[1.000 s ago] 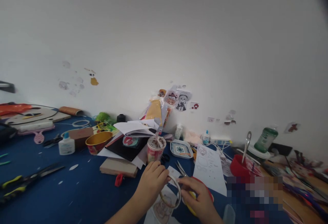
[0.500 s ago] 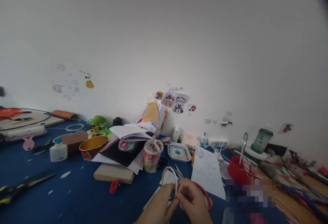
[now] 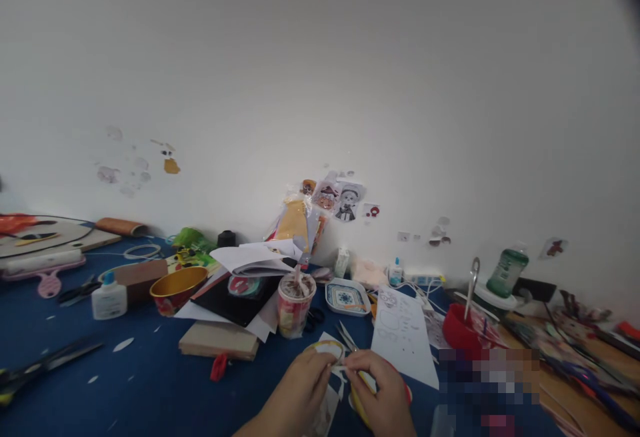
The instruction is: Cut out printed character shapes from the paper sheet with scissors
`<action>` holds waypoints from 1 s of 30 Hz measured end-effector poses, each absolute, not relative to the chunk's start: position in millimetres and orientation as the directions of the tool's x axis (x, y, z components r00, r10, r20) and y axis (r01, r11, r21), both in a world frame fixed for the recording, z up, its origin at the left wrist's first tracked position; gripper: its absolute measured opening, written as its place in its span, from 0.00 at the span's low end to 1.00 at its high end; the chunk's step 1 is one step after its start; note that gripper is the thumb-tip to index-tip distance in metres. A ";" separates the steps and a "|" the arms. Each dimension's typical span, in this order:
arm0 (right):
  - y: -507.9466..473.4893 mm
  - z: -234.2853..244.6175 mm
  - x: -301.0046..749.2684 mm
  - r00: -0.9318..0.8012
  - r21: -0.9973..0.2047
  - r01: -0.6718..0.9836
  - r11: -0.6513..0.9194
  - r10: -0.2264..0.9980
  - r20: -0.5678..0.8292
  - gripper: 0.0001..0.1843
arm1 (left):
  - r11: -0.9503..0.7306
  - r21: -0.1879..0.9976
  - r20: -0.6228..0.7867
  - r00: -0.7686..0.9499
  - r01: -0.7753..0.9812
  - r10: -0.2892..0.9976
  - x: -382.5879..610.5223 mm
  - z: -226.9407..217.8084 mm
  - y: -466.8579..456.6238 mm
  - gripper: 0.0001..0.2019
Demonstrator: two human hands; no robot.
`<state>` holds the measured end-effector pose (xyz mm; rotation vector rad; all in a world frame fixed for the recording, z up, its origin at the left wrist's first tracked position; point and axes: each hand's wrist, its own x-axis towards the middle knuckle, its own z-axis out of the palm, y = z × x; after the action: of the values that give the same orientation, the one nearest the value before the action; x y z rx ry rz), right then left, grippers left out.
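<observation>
Low in the picture, my left hand (image 3: pixel 299 394) and my right hand (image 3: pixel 380 390) meet over the blue table (image 3: pixel 140 384). Both pinch a roll of clear tape (image 3: pixel 327 350) between their fingertips, the left on its near side, the right on its right side. Under my right hand lies a red and yellow ring-shaped thing (image 3: pixel 363 400), mostly hidden. A paper cutout (image 3: pixel 325 414) lies below my left hand. Small scissors (image 3: pixel 346 336) rest just beyond the tape.
A paper cup (image 3: pixel 295 304), a patterned dish (image 3: pixel 346 297), a gold bowl (image 3: pixel 179 288), a glue bottle (image 3: pixel 109 298), a printed white sheet (image 3: pixel 400 334) and a red bowl (image 3: pixel 463 330) crowd the table's back. Long scissors (image 3: pixel 45 360) lie at the left.
The tape roll has tipped from upright to lying lower between my fingers. Both hands have drawn together and shifted slightly down. The view has drifted a little.
</observation>
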<state>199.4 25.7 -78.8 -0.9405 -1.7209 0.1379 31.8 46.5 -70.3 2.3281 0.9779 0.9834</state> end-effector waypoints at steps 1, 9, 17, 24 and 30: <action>25.7 -78.9 198.6 -0.072 -0.506 0.538 0.674 0.635 0.769 0.08 | -0.656 0.616 0.454 0.483 0.437 0.749 32.1 -70.8 47.3 0.15; 17.5 -73.1 191.1 -0.317 -0.121 0.602 0.789 0.376 0.871 0.09 | -0.410 0.872 0.306 0.355 0.268 0.883 34.3 -83.4 64.1 0.08; 9.8 -71.0 192.1 -0.528 0.252 0.621 0.742 0.159 0.834 0.10 | -0.169 0.979 0.204 0.441 -0.118 0.874 38.5 -89.2 72.9 0.13; 2.0 -70.4 190.0 -0.654 0.444 0.640 0.627 0.141 0.744 0.11 | -0.115 0.971 0.202 0.464 -0.209 0.863 42.6 -86.2 70.9 0.19; -0.6 -59.8 184.6 -0.646 0.495 0.610 0.619 0.026 0.763 0.12 | -0.077 0.966 0.195 0.498 -0.248 0.845 43.4 -87.0 71.2 0.22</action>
<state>184.6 -0.6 -59.8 -0.4980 -2.0968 -1.0013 43.4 71.2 -87.0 1.3558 0.5768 0.9917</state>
